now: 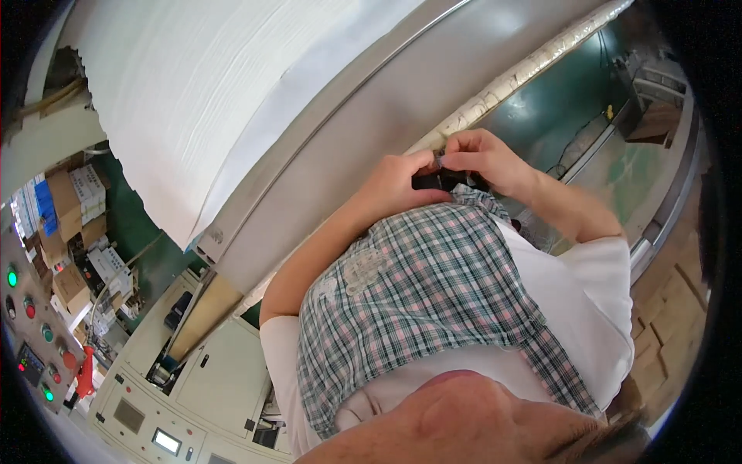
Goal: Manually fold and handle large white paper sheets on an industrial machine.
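Note:
My hands meet in front of my waist, at the upper edge of the checked apron [433, 271] I wear. My left hand [394, 182] is closed, with its thumb and fingers curled about a dark thing [452, 180] too shaded to name. Thumb and fingers of my right hand [487, 158] are pinched together and touch the left fingertips. Something small may sit between the two hands, but I cannot make it out. A gathered part of the apron cloth lies just below the dark thing.
Beyond my hands runs a wide grey metal machine bed [340, 147] with a shiny wrapped bar [510, 81] along it. A thick stack of white sheets [209, 85] lies at upper left. A control panel [46, 332] with lit buttons and several cardboard boxes [69, 205] stand at left.

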A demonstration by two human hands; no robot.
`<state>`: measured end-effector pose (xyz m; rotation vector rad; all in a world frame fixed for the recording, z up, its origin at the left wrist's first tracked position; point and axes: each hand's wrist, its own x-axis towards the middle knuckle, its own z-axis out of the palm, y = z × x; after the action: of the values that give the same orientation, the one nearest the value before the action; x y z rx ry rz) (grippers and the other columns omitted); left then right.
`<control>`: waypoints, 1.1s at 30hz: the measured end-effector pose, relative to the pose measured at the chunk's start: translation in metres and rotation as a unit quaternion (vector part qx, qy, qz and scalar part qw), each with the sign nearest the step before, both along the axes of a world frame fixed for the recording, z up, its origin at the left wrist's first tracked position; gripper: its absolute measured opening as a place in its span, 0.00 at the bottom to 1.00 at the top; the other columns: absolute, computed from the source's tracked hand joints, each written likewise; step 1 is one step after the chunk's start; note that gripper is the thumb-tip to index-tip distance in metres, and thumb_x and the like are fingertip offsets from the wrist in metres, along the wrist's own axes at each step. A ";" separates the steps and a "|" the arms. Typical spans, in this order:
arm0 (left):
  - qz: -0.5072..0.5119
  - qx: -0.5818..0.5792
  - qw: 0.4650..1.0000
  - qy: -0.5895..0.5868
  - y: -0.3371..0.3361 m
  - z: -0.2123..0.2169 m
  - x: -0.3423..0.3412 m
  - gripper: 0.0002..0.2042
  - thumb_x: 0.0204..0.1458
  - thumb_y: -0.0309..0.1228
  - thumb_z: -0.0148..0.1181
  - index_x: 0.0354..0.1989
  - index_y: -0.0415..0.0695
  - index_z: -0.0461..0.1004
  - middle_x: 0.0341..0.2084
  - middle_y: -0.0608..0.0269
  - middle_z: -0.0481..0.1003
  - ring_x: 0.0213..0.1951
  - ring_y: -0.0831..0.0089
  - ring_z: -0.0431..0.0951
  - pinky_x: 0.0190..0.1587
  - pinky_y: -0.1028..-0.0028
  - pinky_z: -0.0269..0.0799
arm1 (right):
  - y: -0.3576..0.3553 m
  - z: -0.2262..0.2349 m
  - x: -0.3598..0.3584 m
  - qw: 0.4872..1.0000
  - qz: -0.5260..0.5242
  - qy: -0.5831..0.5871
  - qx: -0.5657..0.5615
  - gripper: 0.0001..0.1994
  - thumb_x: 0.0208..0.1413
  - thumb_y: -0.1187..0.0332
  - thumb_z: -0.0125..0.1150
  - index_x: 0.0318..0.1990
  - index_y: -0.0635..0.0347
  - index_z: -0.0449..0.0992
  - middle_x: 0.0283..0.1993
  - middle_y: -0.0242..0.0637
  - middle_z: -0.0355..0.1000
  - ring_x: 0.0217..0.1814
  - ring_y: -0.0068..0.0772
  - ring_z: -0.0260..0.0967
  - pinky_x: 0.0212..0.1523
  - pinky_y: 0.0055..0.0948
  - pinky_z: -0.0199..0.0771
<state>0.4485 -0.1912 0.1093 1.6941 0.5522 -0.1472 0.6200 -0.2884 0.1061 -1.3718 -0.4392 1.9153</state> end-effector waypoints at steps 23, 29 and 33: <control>0.035 -0.177 0.984 0.001 -0.020 -0.022 0.010 0.11 0.42 0.19 0.60 0.36 0.35 0.71 0.30 0.67 0.73 0.33 0.82 0.71 0.39 0.82 0.66 | -0.033 0.015 0.071 0.955 0.190 -0.188 0.128 0.15 0.53 0.65 0.53 0.20 0.67 0.68 0.16 0.25 0.60 0.21 0.14 0.56 0.22 0.20 0.58; 0.020 -0.179 0.984 0.003 -0.021 -0.020 0.010 0.12 0.42 0.19 0.59 0.37 0.35 0.71 0.30 0.67 0.73 0.33 0.82 0.71 0.38 0.81 0.67 | -0.030 0.019 0.052 0.992 0.010 -0.118 0.035 0.15 0.54 0.63 0.52 0.16 0.56 0.65 0.16 0.18 0.55 0.19 0.08 0.49 0.18 0.15 0.48; 0.025 -0.169 0.985 -0.001 -0.021 -0.023 0.010 0.11 0.42 0.20 0.59 0.37 0.35 0.71 0.29 0.67 0.73 0.33 0.83 0.71 0.38 0.82 0.67 | -0.027 0.019 0.049 0.992 -0.011 -0.126 0.022 0.16 0.54 0.63 0.52 0.15 0.53 0.63 0.16 0.17 0.54 0.18 0.07 0.46 0.17 0.15 0.44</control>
<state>0.4588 -0.2123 0.0863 1.3498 0.5360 -0.1912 0.6687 -0.3152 0.1253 -1.5897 -0.5807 1.7112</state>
